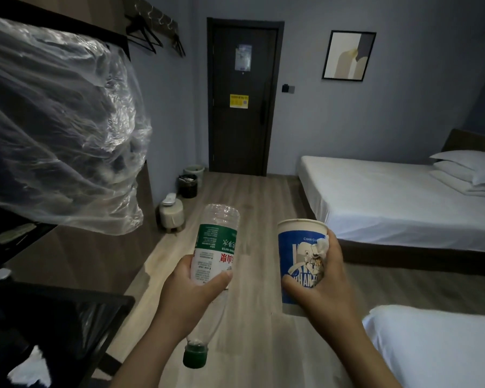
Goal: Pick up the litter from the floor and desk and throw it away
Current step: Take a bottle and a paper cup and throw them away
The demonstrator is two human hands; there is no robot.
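Note:
My left hand [189, 292] grips an empty clear plastic water bottle [216, 242] with a green and white label, held upside down so its green cap [195, 357] points toward me. My right hand [324, 287] holds a blue and white paper cup [297, 261] upright, with a small crumpled white tissue [321, 246] pinched against the cup's side by my fingers. Far down the floor by the left wall stands a dark waste bin [188, 186], with a lighter bin [193, 170] behind it near the door.
A dark desk [67, 256] and a black chair [67, 317] are on my left, with a clear plastic bag [59, 130] hanging above. A small round stool [171, 212] stands by the wall. Two white beds [403, 203] fill the right side. Wooden floor leads to a closed dark door [242, 96].

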